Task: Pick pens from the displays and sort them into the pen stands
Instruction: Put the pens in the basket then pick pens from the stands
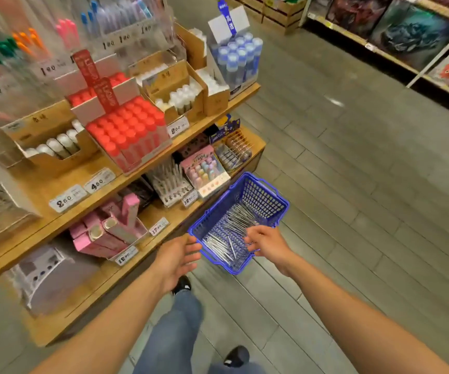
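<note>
A blue plastic basket (265,186) sits on the floor beside the shelf unit, holding several clear pens (226,230). My left hand (179,259) hovers at the basket's near left corner, fingers straight and spread, holding nothing. My right hand (265,241) reaches over the basket's near edge above the pens, its fingers loosely bent and blurred; whether it pinches a pen I cannot tell. Clear pen stands (64,44) with coloured pens rise at the upper left, blurred.
Wooden shelves (126,174) on the left carry red-capped tubes (129,128), white glue sticks (56,144), blue-capped tubes (241,58), pink boxes (107,230) and price tags. Grey plank floor (353,184) spreads to the right, up to another shelf rack (407,36). My legs and shoes stand below.
</note>
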Action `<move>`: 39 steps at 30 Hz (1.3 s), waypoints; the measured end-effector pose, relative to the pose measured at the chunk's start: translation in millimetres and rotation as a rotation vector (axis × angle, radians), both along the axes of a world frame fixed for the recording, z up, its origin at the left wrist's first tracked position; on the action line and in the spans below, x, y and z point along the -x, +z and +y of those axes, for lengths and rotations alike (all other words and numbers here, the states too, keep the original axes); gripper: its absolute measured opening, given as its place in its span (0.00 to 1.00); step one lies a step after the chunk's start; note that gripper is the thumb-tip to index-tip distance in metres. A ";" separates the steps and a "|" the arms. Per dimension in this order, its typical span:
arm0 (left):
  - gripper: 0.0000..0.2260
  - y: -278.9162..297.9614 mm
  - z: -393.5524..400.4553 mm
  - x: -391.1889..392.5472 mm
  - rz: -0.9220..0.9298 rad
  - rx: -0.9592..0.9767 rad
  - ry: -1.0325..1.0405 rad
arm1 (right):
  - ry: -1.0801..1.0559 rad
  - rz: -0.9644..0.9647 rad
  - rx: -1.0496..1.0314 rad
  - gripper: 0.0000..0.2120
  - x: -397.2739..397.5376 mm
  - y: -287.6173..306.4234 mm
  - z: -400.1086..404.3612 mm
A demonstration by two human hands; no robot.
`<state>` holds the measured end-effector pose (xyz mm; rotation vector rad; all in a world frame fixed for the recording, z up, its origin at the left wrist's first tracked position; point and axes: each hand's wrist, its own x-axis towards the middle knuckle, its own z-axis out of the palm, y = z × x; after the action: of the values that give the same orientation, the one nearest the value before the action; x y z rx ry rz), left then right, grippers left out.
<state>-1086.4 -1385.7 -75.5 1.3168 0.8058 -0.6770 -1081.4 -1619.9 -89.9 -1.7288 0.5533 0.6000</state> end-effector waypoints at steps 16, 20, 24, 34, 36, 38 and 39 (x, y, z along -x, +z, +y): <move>0.08 -387.0 -41.6 -127.8 -0.014 -0.090 0.073 | 0.183 0.129 0.170 0.09 -98.1 -434.2 -1.1; 0.05 -449.7 -60.5 -137.7 -0.073 -0.094 0.080 | 0.360 0.101 0.298 0.11 -114.1 -523.6 -1.6; 0.06 -485.7 -63.2 -142.5 -0.144 -0.152 0.105 | 0.535 0.089 0.457 0.08 -126.6 -580.1 1.5; 0.05 -526.4 -54.5 -162.8 -0.219 -0.227 0.219 | 1.050 0.035 0.823 0.17 -141.7 -685.7 30.8; 0.04 -530.4 -54.9 -165.7 -0.221 -0.228 0.223 | 1.051 0.009 0.852 0.17 -138.9 -697.6 35.1; 0.04 -532.4 -53.6 -165.7 -0.222 -0.210 0.226 | 1.047 0.003 0.859 0.17 -140.0 -701.9 37.1; 0.04 -532.1 -52.6 -165.4 -0.223 -0.202 0.230 | 1.056 0.007 0.853 0.16 -141.8 -702.4 36.7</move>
<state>-921.0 -1438.2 -607.5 1.4247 0.8421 -0.2660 -939.6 -1583.1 -792.3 -2.8246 -0.2275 1.2029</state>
